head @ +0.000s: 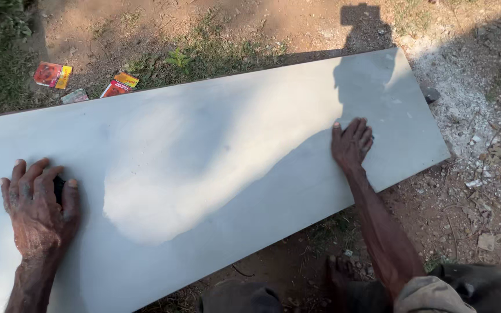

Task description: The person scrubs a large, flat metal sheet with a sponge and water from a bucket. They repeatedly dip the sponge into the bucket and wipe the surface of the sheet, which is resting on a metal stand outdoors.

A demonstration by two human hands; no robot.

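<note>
A long pale grey board (215, 150) lies flat on the ground, running from lower left to upper right. My left hand (39, 208) presses flat on its left part, fingers spread, with a small dark object (58, 188) partly hidden under the fingers. My right hand (351, 142) rests palm down on the board's right part, fingers together and pointing away from me. A bright sunlit patch (163, 174) covers the middle of the board; the rest is in shadow.
Bare dirt and sparse grass (192, 55) surround the board. Several small red and yellow packets (53, 74) lie on the ground beyond its far edge. White powder and small stones (471, 122) are scattered past the right end. My knees (430, 293) are at the near edge.
</note>
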